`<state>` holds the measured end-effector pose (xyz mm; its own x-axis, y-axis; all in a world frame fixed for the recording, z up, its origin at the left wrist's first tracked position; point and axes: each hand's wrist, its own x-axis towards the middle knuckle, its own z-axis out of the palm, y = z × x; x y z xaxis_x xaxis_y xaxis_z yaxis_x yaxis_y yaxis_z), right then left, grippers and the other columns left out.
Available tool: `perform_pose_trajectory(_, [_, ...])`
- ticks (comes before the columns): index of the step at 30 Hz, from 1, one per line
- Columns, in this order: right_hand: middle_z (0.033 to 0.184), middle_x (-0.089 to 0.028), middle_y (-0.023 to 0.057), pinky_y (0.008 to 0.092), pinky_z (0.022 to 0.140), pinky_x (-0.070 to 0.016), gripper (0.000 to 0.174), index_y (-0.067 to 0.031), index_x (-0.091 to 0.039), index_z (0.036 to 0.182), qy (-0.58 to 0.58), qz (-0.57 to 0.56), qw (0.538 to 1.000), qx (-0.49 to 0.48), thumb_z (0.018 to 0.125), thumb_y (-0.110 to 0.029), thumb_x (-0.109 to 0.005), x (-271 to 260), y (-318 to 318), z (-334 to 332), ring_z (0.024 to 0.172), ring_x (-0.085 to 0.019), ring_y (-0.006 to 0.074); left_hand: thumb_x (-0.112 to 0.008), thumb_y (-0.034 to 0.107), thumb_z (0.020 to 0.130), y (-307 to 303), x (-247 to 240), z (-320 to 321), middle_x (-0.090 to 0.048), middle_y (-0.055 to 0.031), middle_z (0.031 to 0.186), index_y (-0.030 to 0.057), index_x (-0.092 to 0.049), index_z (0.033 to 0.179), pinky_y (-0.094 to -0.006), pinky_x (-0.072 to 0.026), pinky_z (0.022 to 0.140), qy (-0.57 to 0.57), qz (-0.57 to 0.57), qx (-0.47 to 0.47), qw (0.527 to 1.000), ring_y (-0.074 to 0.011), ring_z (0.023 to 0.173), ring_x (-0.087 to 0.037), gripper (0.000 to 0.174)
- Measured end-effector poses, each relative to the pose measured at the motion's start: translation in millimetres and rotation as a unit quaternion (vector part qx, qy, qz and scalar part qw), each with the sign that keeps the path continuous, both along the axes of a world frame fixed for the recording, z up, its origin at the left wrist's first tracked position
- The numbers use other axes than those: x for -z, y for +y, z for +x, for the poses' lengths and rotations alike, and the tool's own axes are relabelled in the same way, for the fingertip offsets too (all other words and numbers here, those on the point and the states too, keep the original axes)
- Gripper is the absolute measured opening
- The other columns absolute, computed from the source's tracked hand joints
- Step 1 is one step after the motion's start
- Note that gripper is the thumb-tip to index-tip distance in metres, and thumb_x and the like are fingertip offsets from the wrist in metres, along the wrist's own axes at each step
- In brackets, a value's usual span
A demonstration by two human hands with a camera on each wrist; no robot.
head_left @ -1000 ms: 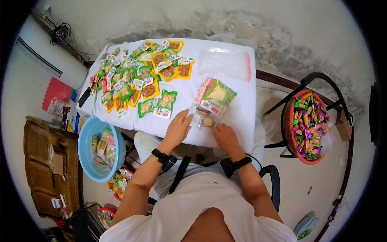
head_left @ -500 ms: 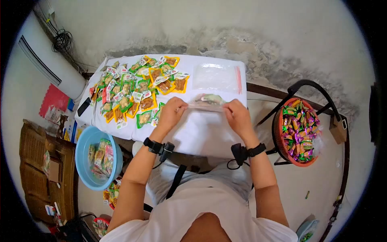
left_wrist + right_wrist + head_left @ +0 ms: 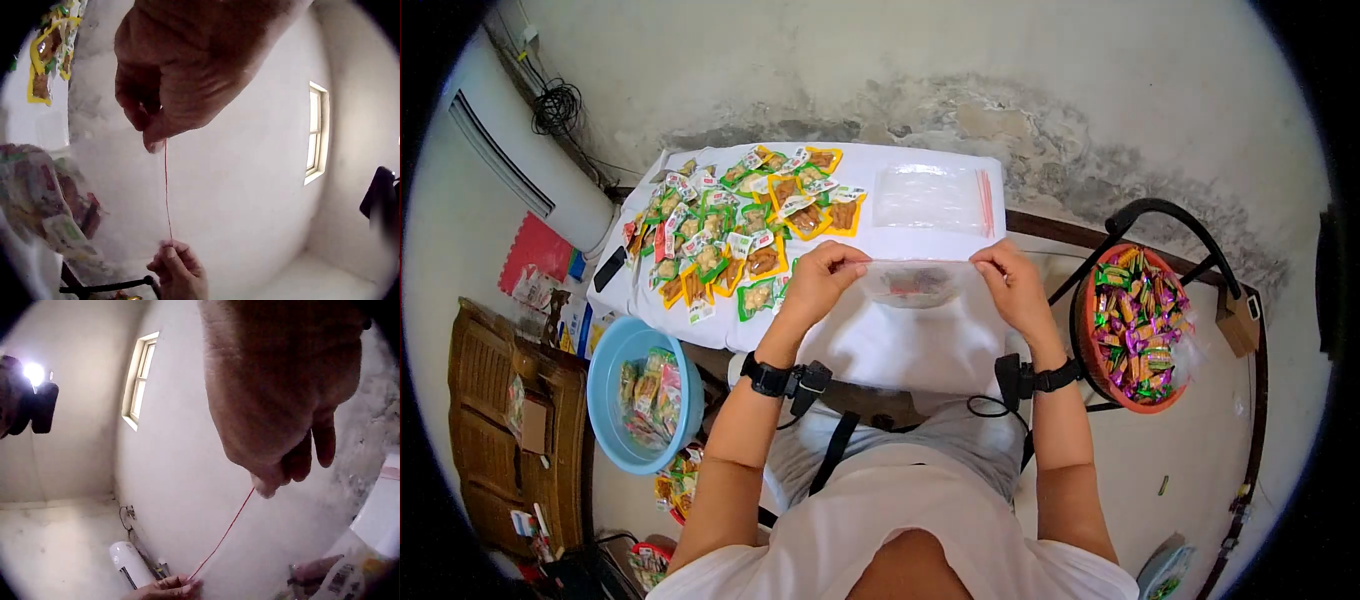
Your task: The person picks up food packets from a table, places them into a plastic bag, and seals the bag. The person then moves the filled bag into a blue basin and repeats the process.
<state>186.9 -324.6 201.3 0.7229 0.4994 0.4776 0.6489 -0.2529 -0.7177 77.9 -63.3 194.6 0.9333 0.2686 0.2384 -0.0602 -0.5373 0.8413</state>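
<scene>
A clear zip bag (image 3: 915, 284) with food packets in it hangs between both hands over the near part of the table. My left hand (image 3: 824, 282) pinches one top corner between thumb and fingers. At the opposite corner my right hand (image 3: 1014, 286) pinches the same edge. The bag's red zip strip (image 3: 220, 542) runs straight from hand to hand in both wrist views. Colourful packets (image 3: 47, 203) show through the plastic at lower left in the left wrist view.
Green and yellow food packets (image 3: 730, 225) spread over the table's left half. Flat empty zip bags (image 3: 925, 198) lie at the back right. A blue basin (image 3: 605, 400) of filled bags stands left; a red basket (image 3: 1135, 330) of wrapped sweets stands right. A phone (image 3: 610, 267) lies at the left edge.
The hands have gone from beside the bag on the table to pinching its top corners. The bag is now raised, its edge stretched between them, and the hands have spread slightly apart.
</scene>
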Motion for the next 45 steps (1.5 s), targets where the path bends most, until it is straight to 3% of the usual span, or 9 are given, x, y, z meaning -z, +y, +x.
perform_pose_trajectory(2, [0.081, -0.058, 0.0114, 0.0316, 0.066, -0.0457, 0.008, -0.0017, -0.064, 0.088, -0.001, 0.011, 1.0, -0.005, 0.082, -0.004, -0.061, -9.2, -0.6, -2.8, 0.073, -0.058, 0.0268, -0.069, 0.008, 0.078, 0.9, -0.7, -1.5, -0.06, -0.0056, 0.081, 0.0024, -0.067, 0.09, -0.0261, -0.0464, 0.066, -0.043, -0.096, 0.002, 0.994, -0.014, 0.07, -0.056, 0.014])
perform_pose_trajectory(8, [0.081, -0.058, 0.0124, 0.0326, 0.067, -0.0455, 0.007, -0.001, -0.063, 0.088, 0.005, -0.024, 1.0, 0.0, 0.082, -0.005, -0.06, 2.5, 1.5, 4.5, 0.073, -0.058, 0.0279, -0.069, 0.006, 0.079, -2.2, 4.0, -3.2, -0.061, -0.004, 0.084, 0.0004, -0.066, 0.085, -0.0257, -0.0459, 0.072, 0.036, -0.024, -0.032, 0.999, -0.0107, 0.078, -0.056, 0.009])
perform_pose_trajectory(11, [0.084, -0.057, 0.0138, 0.0344, 0.067, -0.0462, 0.01, -0.0013, -0.063, 0.09, -0.03, -0.015, 0.999, 0.0, 0.08, -0.004, -0.06, 3.3, 1.5, 0.8, 0.076, -0.058, 0.0299, -0.07, 0.007, 0.077, -6.4, 6.9, -5.1, -0.06, -0.0037, 0.08, 0.002, -0.067, 0.084, -0.0253, -0.0453, 0.068, -0.021, -0.028, -0.029, 0.999, -0.0118, 0.072, -0.055, 0.009])
perform_pose_trajectory(16, [0.095, -0.058, 0.0106, 0.0402, 0.08, -0.0432, 0.031, -0.0064, -0.061, 0.102, -0.235, -0.046, 0.971, -0.013, 0.073, -0.01, -0.068, -14.4, 30.9, -18.2, 0.091, -0.055, 0.0304, -0.07, 0.007, 0.076, -13.4, 8.2, -0.6, -0.058, -0.0038, 0.077, 0.0028, -0.067, 0.082, -0.0259, -0.0452, 0.064, -0.069, -0.024, -0.041, 0.996, -0.0129, 0.069, -0.054, 0.008])
perform_pose_trajectory(18, [0.096, -0.058, 0.0082, 0.0428, 0.086, -0.0387, 0.037, -0.0081, -0.06, 0.106, -0.221, -0.054, 0.973, -0.027, 0.071, -0.014, -0.071, -7.9, 50.6, -25.4, 0.095, -0.054, 0.0293, -0.069, 0.006, 0.077, -17.0, 6.3, -0.4, -0.058, -0.0041, 0.08, 0.0026, -0.066, 0.083, -0.0255, -0.0444, 0.066, -0.055, -0.026, -0.049, 0.997, -0.0126, 0.072, -0.055, 0.008])
perform_pose_trajectory(27, [0.076, -0.058, 0.0051, 0.0422, 0.083, -0.0361, 0.005, -0.0094, -0.062, 0.075, -0.181, -0.057, 0.98, -0.058, 0.075, -0.013, -0.066, -4.1, 88.7, -23.3, 0.079, -0.056, 0.025, -0.068, 0.006, 0.075, -17.1, 6.6, -0.8, -0.059, -0.0075, 0.077, 0.0023, -0.066, 0.082, -0.0278, -0.0452, 0.062, -0.082, -0.001, -0.06, 0.995, -0.0163, 0.068, -0.056, 0.008])
perform_pose_trajectory(40, [0.074, -0.057, 0.0055, 0.0398, 0.078, -0.0366, 0.005, -0.0096, -0.061, 0.073, -0.165, -0.056, 0.982, -0.069, 0.074, -0.011, -0.066, -2.0, 83.4, -16.3, 0.076, -0.056, 0.0255, -0.072, 0.008, 0.074, -18.6, 5.1, 3.8, -0.058, -0.0066, 0.073, 0.0033, -0.068, 0.079, -0.0285, -0.0451, 0.065, -0.095, 0.053, -0.042, 0.993, -0.0179, 0.07, -0.056, 0.008])
perform_pose_trajectory(42, [0.074, -0.057, 0.0056, 0.0399, 0.077, -0.0367, 0.006, -0.0096, -0.061, 0.073, -0.16, -0.054, 0.983, -0.07, 0.074, -0.012, -0.066, -0.2, 81.7, -15.1, 0.076, -0.056, 0.0256, -0.072, 0.01, 0.072, -21.8, 0.9, 4.9, -0.06, -0.0091, 0.075, 0.0053, -0.068, 0.075, -0.0359, -0.0455, 0.065, -0.132, 0.104, -0.028, 0.985, -0.0264, 0.075, -0.057, 0.007])
perform_pose_trajectory(45, [0.074, -0.058, 0.0057, 0.0398, 0.078, -0.0368, 0.005, -0.0096, -0.062, 0.073, -0.158, -0.053, 0.984, -0.069, 0.074, -0.013, -0.066, 0.3, 81.0, -14.5, 0.077, -0.057, 0.0257, -0.072, 0.011, 0.071, -25.5, -1.5, 10.0, -0.06, -0.0088, 0.074, 0.0062, -0.068, 0.074, -0.037, -0.0447, 0.067, -0.131, 0.14, -0.015, 0.981, -0.0277, 0.076, -0.057, 0.006])
